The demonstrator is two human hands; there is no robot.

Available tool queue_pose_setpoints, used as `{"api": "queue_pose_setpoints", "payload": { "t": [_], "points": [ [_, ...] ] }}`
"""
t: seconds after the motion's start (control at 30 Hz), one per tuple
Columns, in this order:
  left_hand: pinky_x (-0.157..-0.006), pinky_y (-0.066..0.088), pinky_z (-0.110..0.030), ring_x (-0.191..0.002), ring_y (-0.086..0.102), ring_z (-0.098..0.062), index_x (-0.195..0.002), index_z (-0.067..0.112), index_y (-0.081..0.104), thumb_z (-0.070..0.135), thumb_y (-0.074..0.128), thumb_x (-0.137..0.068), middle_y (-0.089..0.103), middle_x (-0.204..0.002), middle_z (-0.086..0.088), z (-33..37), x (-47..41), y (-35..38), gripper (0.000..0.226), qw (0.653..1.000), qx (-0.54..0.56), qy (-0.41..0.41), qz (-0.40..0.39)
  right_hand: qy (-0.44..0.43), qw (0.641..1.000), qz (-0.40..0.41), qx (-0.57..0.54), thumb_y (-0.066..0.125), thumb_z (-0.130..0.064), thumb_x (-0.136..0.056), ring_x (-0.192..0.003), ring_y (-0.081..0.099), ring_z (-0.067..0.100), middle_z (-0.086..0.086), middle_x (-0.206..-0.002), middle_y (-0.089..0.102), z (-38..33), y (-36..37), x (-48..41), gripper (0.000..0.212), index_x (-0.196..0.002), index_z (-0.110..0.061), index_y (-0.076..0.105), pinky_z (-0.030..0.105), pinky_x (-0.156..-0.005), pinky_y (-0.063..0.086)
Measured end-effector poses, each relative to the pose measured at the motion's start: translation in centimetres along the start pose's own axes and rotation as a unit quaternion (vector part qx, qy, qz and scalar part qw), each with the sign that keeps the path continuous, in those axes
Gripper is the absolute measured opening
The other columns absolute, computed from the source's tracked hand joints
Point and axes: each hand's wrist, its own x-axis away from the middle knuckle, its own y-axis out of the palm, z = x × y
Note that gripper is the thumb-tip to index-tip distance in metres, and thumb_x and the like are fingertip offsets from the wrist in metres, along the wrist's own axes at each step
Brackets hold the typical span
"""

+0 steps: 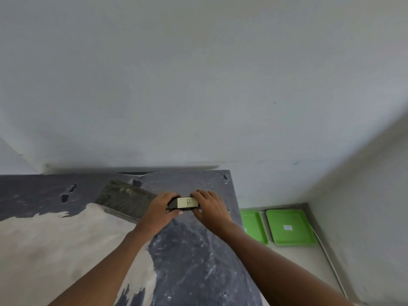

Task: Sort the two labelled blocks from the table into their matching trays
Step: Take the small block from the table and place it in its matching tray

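A dark block [185, 204] with a pale label marked "B" sits near the far right part of the worn dark table [198, 250]. My left hand [164, 205] grips its left end and my right hand [209, 206] grips its right end. Whether the block rests on the table or is lifted I cannot tell. Two green trays lie on the floor to the right of the table: the nearer left tray [254, 226] is partly cut off by the table edge, and the right tray [290, 227] carries a small white label. No second block is visible.
A dark flat mat or board [123, 199] lies on the table just left of my hands. The table's left part is scraped pale. A white wall stands behind, and a corner wall with a white cable [329, 257] runs along the floor at right.
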Motion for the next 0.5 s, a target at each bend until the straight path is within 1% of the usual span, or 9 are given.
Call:
{"api": "queue_pose_setpoints", "payload": {
  "t": [0.07, 0.13, 0.27, 0.4, 0.5],
  "points": [
    [-0.087, 0.052, -0.029, -0.098, 0.062, -0.018, -0.117, 0.012, 0.063, 0.018, 0.083, -0.075, 0.066, -0.108, -0.004, 2.1, -0.1, 2.4, 0.047, 1.000, -0.011, 0.021, -0.013, 0.016, 1.000, 0.011, 0.017, 0.060, -0.031, -0.090, -0.123, 0.048, 0.030, 0.002, -0.136, 0.056, 2.5, -0.6, 2.1, 0.044, -0.133, -0.023, 0.050, 0.044, -0.099, 0.043],
    [-0.086, 0.051, -0.029, -0.099, 0.061, -0.019, -0.119, 0.011, 0.063, 0.018, 0.083, -0.076, 0.066, -0.108, -0.004, 4.4, 0.0, 5.2, 0.048, 0.999, -0.008, 0.033, -0.029, 0.031, 0.999, 0.010, 0.021, 0.060, -0.030, -0.089, -0.122, 0.049, 0.030, 0.001, -0.134, 0.057, 5.3, -1.3, 4.5, 0.046, -0.134, -0.024, 0.049, 0.044, -0.096, 0.043],
    [-0.092, 0.047, -0.029, -0.106, 0.060, -0.019, -0.129, 0.012, 0.060, 0.017, 0.080, -0.079, 0.065, -0.117, -0.003, 10.3, 0.1, 11.5, 0.054, 0.996, -0.003, 0.058, -0.066, 0.061, 0.998, 0.016, 0.024, 0.059, -0.030, -0.089, -0.123, 0.048, 0.028, -0.002, -0.134, 0.057, 11.9, -3.3, 10.3, 0.047, -0.134, -0.028, 0.047, 0.042, -0.095, 0.041],
    [-0.091, 0.045, -0.030, -0.104, 0.061, -0.025, -0.121, 0.011, 0.065, 0.015, 0.082, -0.076, 0.068, -0.113, -0.008, 17.3, 0.7, 19.1, 0.048, 0.994, 0.002, 0.073, -0.084, 0.088, 0.996, 0.012, 0.014, 0.059, -0.029, -0.090, -0.123, 0.048, 0.028, -0.001, -0.135, 0.056, 19.6, -5.5, 16.9, 0.047, -0.135, -0.026, 0.048, 0.042, -0.098, 0.041],
    [-0.093, 0.045, -0.032, -0.104, 0.059, -0.023, -0.121, 0.013, 0.064, 0.018, 0.081, -0.076, 0.066, -0.113, -0.005, 22.6, 1.7, 25.0, 0.049, 0.993, 0.010, 0.073, -0.093, 0.103, 0.994, 0.015, 0.019, 0.060, -0.029, -0.090, -0.125, 0.047, 0.029, 0.001, -0.137, 0.056, 25.3, -7.2, 22.1, 0.049, -0.137, -0.024, 0.047, 0.042, -0.100, 0.039]
  ]
}}
